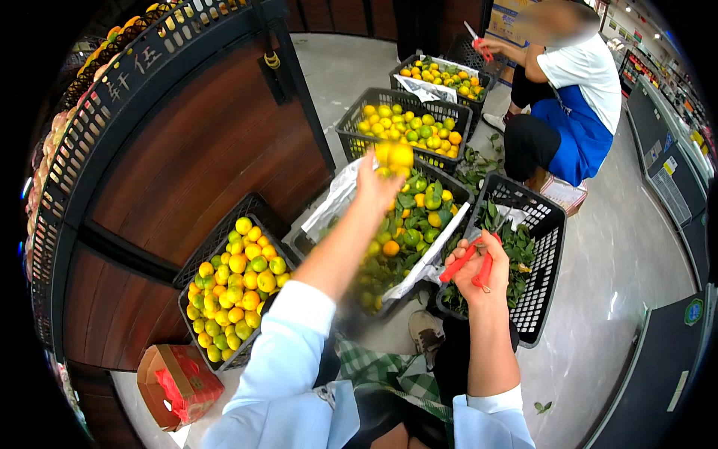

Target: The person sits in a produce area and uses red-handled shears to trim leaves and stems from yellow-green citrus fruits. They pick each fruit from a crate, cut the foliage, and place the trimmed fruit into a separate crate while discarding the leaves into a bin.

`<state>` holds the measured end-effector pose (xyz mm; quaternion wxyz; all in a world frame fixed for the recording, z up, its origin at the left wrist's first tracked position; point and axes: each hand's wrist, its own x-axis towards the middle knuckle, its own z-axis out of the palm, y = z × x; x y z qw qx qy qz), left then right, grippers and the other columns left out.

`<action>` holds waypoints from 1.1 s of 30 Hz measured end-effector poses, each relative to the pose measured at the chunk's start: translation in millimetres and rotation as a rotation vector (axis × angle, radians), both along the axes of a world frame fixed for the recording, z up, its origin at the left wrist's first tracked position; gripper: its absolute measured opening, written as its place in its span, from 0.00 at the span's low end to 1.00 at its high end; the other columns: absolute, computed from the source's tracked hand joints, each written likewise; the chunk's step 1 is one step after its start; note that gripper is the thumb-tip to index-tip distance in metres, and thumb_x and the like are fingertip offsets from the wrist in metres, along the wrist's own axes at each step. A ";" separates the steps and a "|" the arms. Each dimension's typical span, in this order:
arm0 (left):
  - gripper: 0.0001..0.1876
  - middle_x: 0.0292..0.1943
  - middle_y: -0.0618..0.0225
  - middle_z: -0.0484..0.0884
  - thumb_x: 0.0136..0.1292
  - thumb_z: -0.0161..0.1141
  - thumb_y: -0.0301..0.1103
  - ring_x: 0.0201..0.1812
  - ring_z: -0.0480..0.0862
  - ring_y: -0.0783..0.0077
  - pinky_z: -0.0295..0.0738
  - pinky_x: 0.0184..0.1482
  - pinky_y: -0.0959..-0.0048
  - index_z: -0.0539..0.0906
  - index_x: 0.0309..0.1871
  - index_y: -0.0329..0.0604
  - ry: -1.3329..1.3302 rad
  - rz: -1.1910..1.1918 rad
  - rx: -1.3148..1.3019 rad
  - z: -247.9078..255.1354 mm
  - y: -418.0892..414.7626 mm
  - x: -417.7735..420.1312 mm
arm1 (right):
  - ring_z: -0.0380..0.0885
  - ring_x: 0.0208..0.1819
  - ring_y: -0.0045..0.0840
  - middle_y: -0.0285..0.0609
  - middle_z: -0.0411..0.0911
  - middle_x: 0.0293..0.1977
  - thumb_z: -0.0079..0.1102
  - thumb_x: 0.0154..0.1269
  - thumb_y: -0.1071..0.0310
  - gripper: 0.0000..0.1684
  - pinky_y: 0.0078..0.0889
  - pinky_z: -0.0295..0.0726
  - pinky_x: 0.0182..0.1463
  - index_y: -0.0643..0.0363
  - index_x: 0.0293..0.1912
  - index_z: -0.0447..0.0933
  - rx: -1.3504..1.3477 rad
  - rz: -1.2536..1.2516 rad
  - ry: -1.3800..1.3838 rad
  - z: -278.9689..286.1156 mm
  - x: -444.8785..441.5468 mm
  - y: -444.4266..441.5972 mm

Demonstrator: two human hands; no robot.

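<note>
Blurred by motion, my left hand [377,188] has yellow mandarins [397,155] at its fingers; how many is hard to tell. It is above the far end of a paper-lined crate [429,259] of leafy green and orange mandarins [412,236]. In my right hand [487,275] lies a pair of red-handled snips [461,262], its blades pointing away from me. That hand is over the near left part of a black plastic crate [535,314] of cut leaves [519,252]. Just beyond my left hand stands a crate [359,141] of loose mandarins [412,128].
Left of me are a crate of mandarins [235,289] and a red cardboard box [193,387]. Another mandarin crate [443,78] stands farther back. At right, a seated person [580,112] holds red-handled scissors [482,47]. Dark wood-panelled display stands [207,129] line the left side.
</note>
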<state>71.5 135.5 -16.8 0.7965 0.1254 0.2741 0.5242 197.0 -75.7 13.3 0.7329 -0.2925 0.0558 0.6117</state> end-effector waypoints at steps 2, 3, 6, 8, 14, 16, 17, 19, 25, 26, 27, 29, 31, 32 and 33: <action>0.28 0.57 0.57 0.59 0.60 0.51 0.45 0.57 0.62 0.55 0.64 0.55 0.58 0.58 0.59 0.42 0.091 0.029 0.069 16.2 30.7 3.6 | 0.69 0.27 0.29 0.43 0.70 0.26 0.54 0.56 0.60 0.11 0.37 0.68 0.36 0.54 0.32 0.65 -0.006 -0.002 -0.032 -3.4 2.3 1.8; 0.27 0.58 0.58 0.59 0.59 0.51 0.42 0.57 0.62 0.53 0.66 0.53 0.59 0.58 0.59 0.43 0.158 0.104 0.094 37.9 21.7 9.6 | 0.69 0.27 0.29 0.43 0.70 0.26 0.53 0.56 0.60 0.11 0.37 0.68 0.36 0.54 0.33 0.65 -0.025 -0.022 -0.023 -3.2 6.3 1.6; 0.26 0.57 0.50 0.58 0.61 0.50 0.34 0.55 0.66 0.50 0.69 0.53 0.57 0.57 0.60 0.33 0.382 0.044 0.303 16.6 1.1 -17.1 | 0.69 0.27 0.29 0.42 0.69 0.26 0.55 0.56 0.63 0.13 0.37 0.69 0.33 0.54 0.36 0.62 0.019 -0.020 -0.018 -3.6 12.4 -3.0; 0.17 0.44 0.58 0.70 0.60 0.49 0.30 0.42 0.74 0.59 0.73 0.43 0.65 0.66 0.51 0.34 0.614 0.025 0.215 -40.7 -2.9 -39.8 | 0.69 0.27 0.29 0.42 0.70 0.27 0.54 0.56 0.63 0.13 0.39 0.69 0.34 0.55 0.36 0.61 0.048 -0.014 -0.013 -2.8 14.5 -6.0; 0.08 0.31 0.48 0.78 0.52 0.49 0.26 0.31 0.78 0.50 0.72 0.37 0.62 0.77 0.30 0.31 1.585 -0.097 0.114 -213.2 -21.4 -113.0 | 0.69 0.30 0.29 0.43 0.69 0.29 0.53 0.57 0.64 0.12 0.37 0.69 0.35 0.55 0.37 0.62 0.022 0.039 -0.052 5.4 4.9 -6.8; 0.07 0.32 0.48 0.78 0.51 0.51 0.25 0.33 0.78 0.51 0.72 0.38 0.60 0.77 0.32 0.33 1.791 -0.197 0.381 -201.3 -40.3 -111.4 | 0.69 0.30 0.29 0.43 0.69 0.29 0.53 0.57 0.64 0.11 0.37 0.69 0.35 0.54 0.37 0.63 0.023 0.038 -0.055 5.9 2.2 -7.0; 0.09 0.31 0.50 0.77 0.52 0.51 0.25 0.33 0.77 0.52 0.73 0.38 0.61 0.76 0.37 0.35 1.883 -0.284 0.458 -191.2 -45.5 -109.1 | 0.68 0.29 0.29 0.43 0.69 0.29 0.53 0.57 0.64 0.11 0.37 0.69 0.35 0.54 0.37 0.63 0.016 0.044 -0.059 6.6 -0.4 -7.7; 0.12 0.34 0.52 0.77 0.52 0.52 0.24 0.37 0.76 0.53 0.72 0.40 0.61 0.76 0.42 0.37 1.997 -0.336 0.697 -192.7 -48.5 -104.7 | 0.69 0.29 0.29 0.43 0.69 0.29 0.52 0.57 0.64 0.10 0.37 0.70 0.35 0.53 0.37 0.64 -0.008 0.057 -0.059 7.1 -3.7 -6.1; 0.16 0.46 0.61 0.72 0.51 0.52 0.26 0.48 0.70 0.56 0.70 0.47 0.63 0.73 0.46 0.44 2.143 -0.433 1.051 -208.6 -37.6 -79.8 | 0.70 0.30 0.30 0.43 0.71 0.29 0.51 0.58 0.65 0.09 0.38 0.70 0.36 0.54 0.38 0.64 -0.037 0.110 -0.062 2.7 -12.7 -4.2; 0.15 0.45 0.65 0.71 0.52 0.51 0.27 0.48 0.70 0.59 0.72 0.46 0.62 0.73 0.46 0.46 2.145 -0.432 1.006 -208.5 -38.2 -74.8 | 0.70 0.30 0.30 0.43 0.71 0.29 0.51 0.58 0.66 0.09 0.38 0.70 0.36 0.54 0.38 0.65 -0.043 0.108 -0.043 0.8 -12.4 -3.3; 0.17 0.47 0.68 0.70 0.54 0.52 0.32 0.49 0.69 0.60 0.72 0.44 0.61 0.72 0.49 0.48 2.227 -0.524 0.914 -212.4 -34.1 -72.4 | 0.70 0.29 0.30 0.43 0.72 0.30 0.51 0.57 0.66 0.09 0.39 0.70 0.36 0.54 0.38 0.65 -0.054 0.118 -0.022 -0.8 -13.4 -2.0; 0.24 0.51 0.71 0.65 0.50 0.60 0.38 0.52 0.66 0.61 0.70 0.45 0.58 0.70 0.52 0.49 2.243 -0.584 0.823 -194.8 -34.6 -59.5 | 0.71 0.30 0.31 0.44 0.73 0.30 0.51 0.57 0.68 0.09 0.38 0.70 0.37 0.54 0.39 0.66 -0.058 0.109 -0.010 -3.4 -12.3 -1.9; 0.36 0.59 0.69 0.58 0.43 0.67 0.44 0.54 0.63 0.61 0.69 0.44 0.59 0.66 0.57 0.49 2.356 -0.569 0.800 -189.7 -34.8 -53.0 | 0.71 0.31 0.31 0.44 0.73 0.30 0.52 0.57 0.67 0.10 0.38 0.70 0.37 0.55 0.39 0.66 -0.081 0.114 -0.024 -5.2 -13.3 -1.9; 0.38 0.61 0.68 0.55 0.44 0.67 0.47 0.56 0.62 0.61 0.71 0.46 0.60 0.64 0.59 0.49 2.404 -0.675 0.785 -185.1 -32.7 -48.5 | 0.71 0.31 0.31 0.44 0.73 0.30 0.52 0.57 0.67 0.10 0.38 0.70 0.37 0.55 0.40 0.65 -0.082 0.126 -0.023 -3.8 -13.8 -1.7; 0.40 0.63 0.66 0.52 0.44 0.67 0.50 0.57 0.61 0.61 0.72 0.47 0.62 0.61 0.60 0.49 2.453 -0.786 0.763 -180.0 -31.7 -47.1 | 0.71 0.30 0.31 0.44 0.73 0.30 0.52 0.57 0.67 0.11 0.37 0.70 0.37 0.55 0.40 0.65 -0.087 0.142 -0.017 -3.2 -16.5 -1.9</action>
